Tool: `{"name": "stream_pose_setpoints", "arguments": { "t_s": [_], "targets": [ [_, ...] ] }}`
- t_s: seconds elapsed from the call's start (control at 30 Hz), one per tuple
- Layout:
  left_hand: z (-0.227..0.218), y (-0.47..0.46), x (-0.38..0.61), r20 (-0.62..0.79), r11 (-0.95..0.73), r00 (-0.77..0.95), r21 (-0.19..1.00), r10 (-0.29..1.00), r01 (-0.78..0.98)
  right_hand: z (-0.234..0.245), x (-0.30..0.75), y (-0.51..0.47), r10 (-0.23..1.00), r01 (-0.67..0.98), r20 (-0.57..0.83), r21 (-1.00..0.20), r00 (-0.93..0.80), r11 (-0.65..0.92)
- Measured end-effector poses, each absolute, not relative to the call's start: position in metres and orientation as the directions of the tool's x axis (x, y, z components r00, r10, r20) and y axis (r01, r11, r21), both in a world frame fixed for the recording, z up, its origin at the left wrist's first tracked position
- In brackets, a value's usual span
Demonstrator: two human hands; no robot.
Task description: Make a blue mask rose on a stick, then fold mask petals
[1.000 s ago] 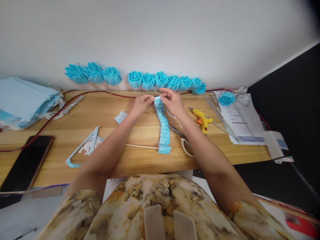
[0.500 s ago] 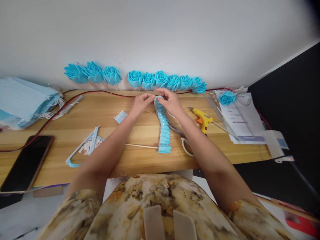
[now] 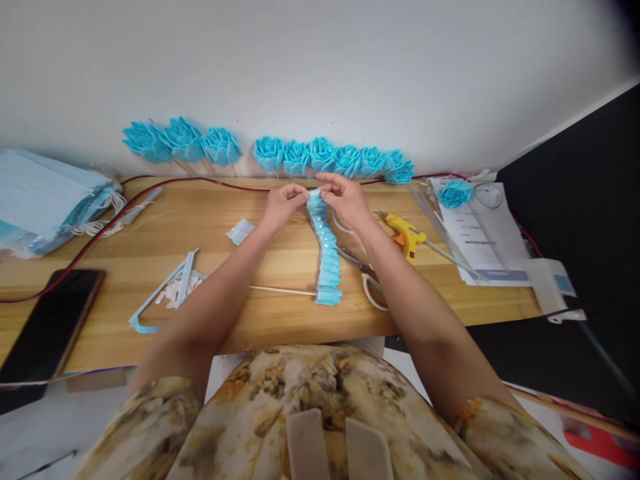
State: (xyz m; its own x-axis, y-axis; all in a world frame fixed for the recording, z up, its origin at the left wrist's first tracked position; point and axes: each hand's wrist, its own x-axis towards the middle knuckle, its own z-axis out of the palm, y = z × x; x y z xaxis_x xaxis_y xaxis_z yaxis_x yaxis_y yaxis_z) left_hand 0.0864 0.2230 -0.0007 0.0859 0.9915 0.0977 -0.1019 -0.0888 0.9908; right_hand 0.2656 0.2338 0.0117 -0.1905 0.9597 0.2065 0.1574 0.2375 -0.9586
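A long strip of folded light-blue pieces (image 3: 326,257) lies on the wooden table (image 3: 280,320), running from near the front edge to my hands. My left hand (image 3: 281,204) and my right hand (image 3: 345,199) both pinch the strip's far end, fingers closed on it from either side. A thin wooden stick (image 3: 283,290) lies beside the strip's near end. Scissors (image 3: 367,280) rest just under my right forearm.
A row of blue paper flowers (image 3: 330,159) leans on the wall, another group (image 3: 175,139) farther left. A yellow glue gun (image 3: 406,235), papers (image 3: 475,240) with one flower (image 3: 454,193), a stack of blue masks (image 3: 45,200), a phone (image 3: 47,327), blue scraps (image 3: 170,290) and a red cable (image 3: 100,233) lie around.
Both hands stayed pinched on the strip's far end with small finger shifts. The view tilted slightly, so everything sits a little higher.
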Motion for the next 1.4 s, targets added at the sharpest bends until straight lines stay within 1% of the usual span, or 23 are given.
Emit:
{"name": "stream_pose_setpoints", "arguments": {
  "t_s": [0.13,0.2,0.33,0.5,0.77,0.87,1.07,1.33,1.4],
  "targets": [
    [-0.002,0.224,0.085,0.097,-0.089,0.059,0.989,0.994,-0.121,0.013,0.270,0.235,0.949,0.128,0.215,-0.960,-0.232,0.249],
    [-0.002,0.224,0.086,0.094,-0.089,0.039,0.990,0.995,-0.113,0.013,0.271,0.235,0.945,0.145,0.224,-0.954,-0.238,0.263],
    [0.002,0.222,0.087,0.087,-0.080,0.057,0.991,0.995,-0.103,0.012,0.268,0.236,0.946,0.206,0.246,-0.935,-0.214,0.289],
    [0.006,0.219,0.085,0.084,-0.072,0.116,0.992,0.990,-0.104,0.009,0.266,0.238,0.951,0.208,0.256,-0.934,-0.173,0.289],
    [0.003,0.225,0.085,0.085,-0.082,0.087,0.996,0.993,-0.031,0.007,0.265,0.239,0.955,0.210,0.248,-0.937,-0.160,0.279],
    [0.002,0.226,0.084,0.078,-0.075,0.077,0.997,0.994,-0.034,0.007,0.265,0.239,0.956,0.219,0.244,-0.936,-0.163,0.277],
    [0.002,0.226,0.083,0.087,-0.079,0.114,0.994,0.990,-0.074,0.008,0.267,0.239,0.943,0.214,0.273,-0.926,-0.193,0.312],
    [0.001,0.227,0.086,0.136,-0.138,0.098,0.990,0.986,0.015,0.010,0.263,0.234,0.907,0.279,0.318,-0.877,-0.276,0.392],
    [0.001,0.227,0.087,0.148,-0.152,0.099,0.988,0.984,0.033,0.010,0.259,0.234,0.906,0.297,0.323,-0.868,-0.273,0.399]
  ]
}}
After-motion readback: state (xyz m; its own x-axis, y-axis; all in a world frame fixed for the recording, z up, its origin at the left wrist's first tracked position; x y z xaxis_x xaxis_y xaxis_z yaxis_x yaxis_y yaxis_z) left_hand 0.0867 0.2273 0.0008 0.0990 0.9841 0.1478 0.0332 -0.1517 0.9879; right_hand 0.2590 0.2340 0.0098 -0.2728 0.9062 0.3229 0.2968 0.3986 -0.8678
